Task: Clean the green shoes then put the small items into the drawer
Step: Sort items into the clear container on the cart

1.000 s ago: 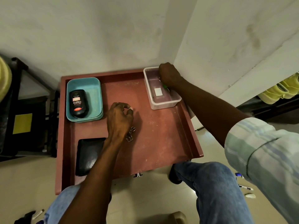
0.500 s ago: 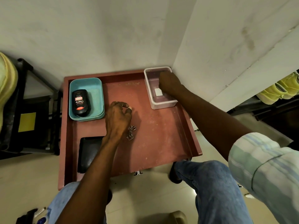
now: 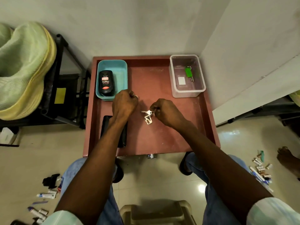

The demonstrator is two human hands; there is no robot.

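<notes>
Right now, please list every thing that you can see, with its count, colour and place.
drawer: 1, reddish brown, open, centre
tray: 1, teal, drawer's far left corner
bottle: 1, black, lying in the tray
clear container: 1, transparent, drawer's far right corner
green key: 1, green with metal end, inside the clear container
key bunch: 1, silver, drawer middle
wallet: 1, black, drawer's near left, partly under the left forearm
green shoe: 1, pale green with yellow sole, on the black rack at left
small items: many, mixed colours, on the floor, both sides
left hand: 1, curled; whether it holds anything is hidden
right hand: 1, pinches the key bunch
</notes>
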